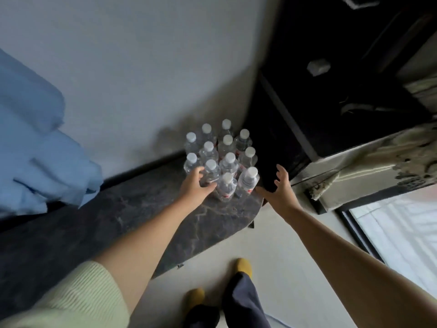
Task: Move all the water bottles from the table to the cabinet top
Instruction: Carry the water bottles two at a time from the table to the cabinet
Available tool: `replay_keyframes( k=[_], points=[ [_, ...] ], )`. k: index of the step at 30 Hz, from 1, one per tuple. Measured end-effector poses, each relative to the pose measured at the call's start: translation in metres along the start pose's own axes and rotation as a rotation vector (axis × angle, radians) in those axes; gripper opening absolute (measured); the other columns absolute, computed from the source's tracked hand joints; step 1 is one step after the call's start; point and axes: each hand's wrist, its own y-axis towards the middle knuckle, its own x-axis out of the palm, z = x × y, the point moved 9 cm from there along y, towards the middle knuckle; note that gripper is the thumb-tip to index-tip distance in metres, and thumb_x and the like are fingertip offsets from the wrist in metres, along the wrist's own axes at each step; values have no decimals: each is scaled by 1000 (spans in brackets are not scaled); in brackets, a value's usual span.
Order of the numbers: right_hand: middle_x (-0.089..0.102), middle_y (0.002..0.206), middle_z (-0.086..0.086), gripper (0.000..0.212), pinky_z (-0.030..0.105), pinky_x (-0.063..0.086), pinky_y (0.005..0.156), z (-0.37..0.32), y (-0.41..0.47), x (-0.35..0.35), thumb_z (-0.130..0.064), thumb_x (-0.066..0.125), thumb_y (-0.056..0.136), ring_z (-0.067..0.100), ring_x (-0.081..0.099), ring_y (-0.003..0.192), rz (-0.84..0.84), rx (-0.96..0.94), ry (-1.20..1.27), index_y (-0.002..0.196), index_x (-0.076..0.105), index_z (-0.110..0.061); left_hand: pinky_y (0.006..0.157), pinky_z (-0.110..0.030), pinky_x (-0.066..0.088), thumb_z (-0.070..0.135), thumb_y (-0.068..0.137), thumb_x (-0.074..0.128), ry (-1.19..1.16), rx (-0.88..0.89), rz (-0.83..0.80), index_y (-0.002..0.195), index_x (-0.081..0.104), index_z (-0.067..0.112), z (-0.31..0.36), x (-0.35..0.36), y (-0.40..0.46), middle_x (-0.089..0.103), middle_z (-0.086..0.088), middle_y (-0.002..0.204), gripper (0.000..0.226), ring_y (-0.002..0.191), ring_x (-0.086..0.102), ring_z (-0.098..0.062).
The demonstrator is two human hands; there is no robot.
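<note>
Here the water bottles (220, 159) crowd the table's (142, 209) far right end. The left hand (195, 185) curls around a near bottle (210, 175); the right hand (281, 188) hangs spread, empty. Better lift straight up, sparing the neighbours.

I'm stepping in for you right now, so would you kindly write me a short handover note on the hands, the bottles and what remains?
Left hand: reaching into the near-left side of the cluster, fingers around a bottle, not lifted.
Right hand: open, empty, just right of the nearest bottle, not touching it.
Bottles: about twelve, white-capped, upright, packed together at the table's rounded end in the wall corner.
Cabinet: I cannot tell which surface is its top; no bottle shows anywhere off the table.
Done: nothing moved, as far as the view shows.
Left: carry every bottle over.
</note>
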Motion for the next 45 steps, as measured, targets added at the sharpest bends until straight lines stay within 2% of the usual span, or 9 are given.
replay_keyframes(
  k=[2, 9, 14, 16, 19, 23, 30, 38, 45],
  points=[
    [26, 156, 10, 90, 30, 33, 108, -26, -25, -13, -18, 73, 83, 25, 31, 142, 30, -69, -64, 152, 14, -19, 87, -25, 39, 35, 81, 72, 73, 80, 9, 131, 48, 20, 27, -33, -15, 59, -4, 128, 57, 117, 57, -18],
    [22, 157, 8, 75, 36, 36, 111, -112, -95, 5, -25, 64, 89, 29, 32, 140, -106, -374, -613, 151, 21, -18, 92, -35, 49, 26, 86, 67, 281, 339, 59, 120, 56, 17, 84, -104, -85, 63, -4, 122, 37, 110, 61, -22],
    [26, 154, 6, 66, 43, 45, 102, -148, -134, 37, -28, 57, 92, 27, 43, 132, -213, -537, -857, 149, 26, -19, 82, -27, 44, 27, 87, 65, 442, 399, 113, 123, 59, 19, 77, -126, -143, 61, 1, 124, 37, 110, 60, -21],
    [28, 152, 4, 60, 44, 44, 101, -156, -145, 50, -30, 53, 93, 26, 43, 131, -264, -597, -956, 147, 30, -20, 87, -29, 45, 27, 89, 62, 473, 369, 161, 126, 57, 19, 67, -137, -164, 60, 0, 127, 38, 114, 57, -20],
    [33, 149, 4, 49, 42, 47, 98, -161, -163, 71, -31, 51, 94, 28, 47, 127, -328, -709, -1055, 141, 41, -20, 100, -28, 38, 25, 91, 60, 473, 273, 215, 130, 54, 13, 46, -147, -199, 55, -5, 134, 41, 124, 51, -21],
    [43, 140, 4, 39, 38, 49, 93, -155, -198, 101, -25, 50, 93, 28, 53, 120, -409, -854, -1074, 131, 51, -19, 91, -22, 36, 28, 91, 60, 386, 78, 292, 133, 50, 14, 9, -138, -253, 51, -5, 137, 45, 123, 51, -21],
    [50, 140, 8, 39, 36, 42, 103, -103, -288, 185, -25, 49, 92, 27, 48, 130, -643, -966, -1373, 130, 54, -17, 101, -35, 44, 33, 91, 58, 438, -304, 268, 133, 49, 16, -91, -115, -381, 52, -9, 136, 46, 124, 51, -29],
    [44, 143, 6, 44, 41, 41, 103, -96, -491, 314, -32, 46, 95, 26, 46, 130, -786, -1359, -1392, 138, 41, -21, 97, -36, 46, 33, 90, 54, 413, -641, 476, 130, 49, 20, -213, -163, -603, 52, -5, 134, 42, 125, 50, -25],
    [43, 146, 5, 47, 42, 37, 109, -51, -741, 423, -40, 42, 97, 25, 42, 134, -941, -1708, -1340, 140, 40, -22, 98, -37, 43, 41, 93, 49, 349, -898, 608, 131, 46, 15, -326, -177, -845, 52, -10, 129, 46, 121, 51, -27]
  ],
)
